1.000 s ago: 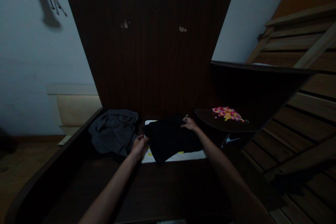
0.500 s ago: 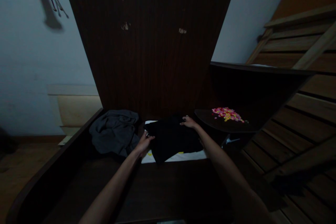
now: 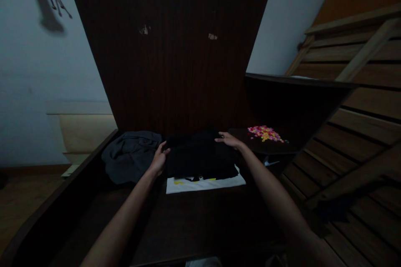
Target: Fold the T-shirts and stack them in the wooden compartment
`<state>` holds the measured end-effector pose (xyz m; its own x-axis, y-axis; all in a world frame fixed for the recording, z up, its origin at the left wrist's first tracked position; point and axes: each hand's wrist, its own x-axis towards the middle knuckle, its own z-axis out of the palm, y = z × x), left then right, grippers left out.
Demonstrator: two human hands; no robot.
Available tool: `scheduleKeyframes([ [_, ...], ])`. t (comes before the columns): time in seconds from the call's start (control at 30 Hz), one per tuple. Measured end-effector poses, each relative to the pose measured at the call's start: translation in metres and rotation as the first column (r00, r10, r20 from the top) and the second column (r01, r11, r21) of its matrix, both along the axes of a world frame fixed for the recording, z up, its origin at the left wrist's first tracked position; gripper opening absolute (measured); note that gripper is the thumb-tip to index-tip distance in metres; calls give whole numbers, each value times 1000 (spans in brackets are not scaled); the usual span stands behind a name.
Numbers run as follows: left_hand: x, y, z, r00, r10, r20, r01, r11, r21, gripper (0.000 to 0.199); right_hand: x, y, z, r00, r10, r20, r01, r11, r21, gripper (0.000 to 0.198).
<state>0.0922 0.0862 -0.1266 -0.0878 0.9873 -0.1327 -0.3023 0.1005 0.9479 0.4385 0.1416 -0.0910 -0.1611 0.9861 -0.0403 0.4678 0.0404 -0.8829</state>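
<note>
A dark, folded black garment (image 3: 197, 156) lies spread over a white cloth (image 3: 206, 184) that has a yellow and black print. Only the front strip of the white cloth shows. At the black garment's left edge, my left hand (image 3: 159, 159) is closed with thumb and fingers pinching the fabric. My right hand (image 3: 228, 139) grips its far right part, fingers closed on the cloth. Just left of my left hand sits a crumpled dark grey garment (image 3: 133, 156).
The dark wooden surface (image 3: 184, 221) has a raised side edge (image 3: 59, 187) at left and a tall back panel (image 3: 175, 58). Pink, red and yellow petal-like pieces (image 3: 265, 133) lie on a low shelf at right. Wooden slats (image 3: 354, 133) stand beyond it.
The black garment has been straightened and shifted back, its drooping front corner now level. More of the white cloth's printed front shows. My left hand has moved up and left; the view has shifted slightly.
</note>
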Motion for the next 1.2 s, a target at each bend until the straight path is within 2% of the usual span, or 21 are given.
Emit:
scheduleKeyframes([
  [0.03, 0, 3, -2, 999, 11, -46, -12, 1000, -21, 50, 1, -3, -3, 1000, -21, -1, 21, 1000, 1, 25],
  [0.1, 1, 6, -12, 988, 22, -152, -32, 998, -63, 46, 2, -8, -13, 981, -106, 161, 103, 994, 23, 23],
  [0.17, 4, 5, -27, 973, 16, -230, -43, 993, -114, 41, 3, -12, -27, 900, -200, 388, 184, 980, 78, 18],
  [0.23, 5, 3, -41, 966, 1, -258, -41, 988, -148, 39, 3, -18, -40, 818, -255, 515, 217, 967, 134, 14],
  [0.4, 0, 12, -58, 959, -33, -282, -12, 987, -157, 34, -4, -31, -59, 736, -322, 596, 226, 946, 232, 22],
  [0.5, -2, 25, -59, 960, -55, -273, 15, 989, -148, 34, -10, -39, -59, 654, -371, 659, 261, 929, 263, 26],
  [0.63, -1, 39, -60, 966, -72, -248, 39, 990, -134, 35, -15, -47, -54, 578, -380, 722, 286, 923, 257, 21],
  [0.73, 0, 43, -63, 972, -70, -225, 43, 991, -124, 32, -15, -50, -52, 531, -399, 747, 280, 915, 289, 29],
  [0.8, 1, 44, -65, 975, -66, -210, 41, 992, -121, 28, -13, -50, -53, 548, -394, 738, 274, 918, 287, 31],
  [0.87, 1, 44, -66, 978, -60, -201, 36, 992, -120, 24, -12, -49, -55, 600, -381, 703, 272, 924, 268, 25],
  [1.03, 2, 45, -67, 979, -42, -200, 17, 992, -123, 20, -10, -43, -56, 745, -330, 580, 340, 936, 95, 16],
  [1.2, 2, 44, -66, 976, -31, -214, 2, 991, -136, 16, -7, -39, -53, 815, -350, 463, 361, 930, 67, 19],
])
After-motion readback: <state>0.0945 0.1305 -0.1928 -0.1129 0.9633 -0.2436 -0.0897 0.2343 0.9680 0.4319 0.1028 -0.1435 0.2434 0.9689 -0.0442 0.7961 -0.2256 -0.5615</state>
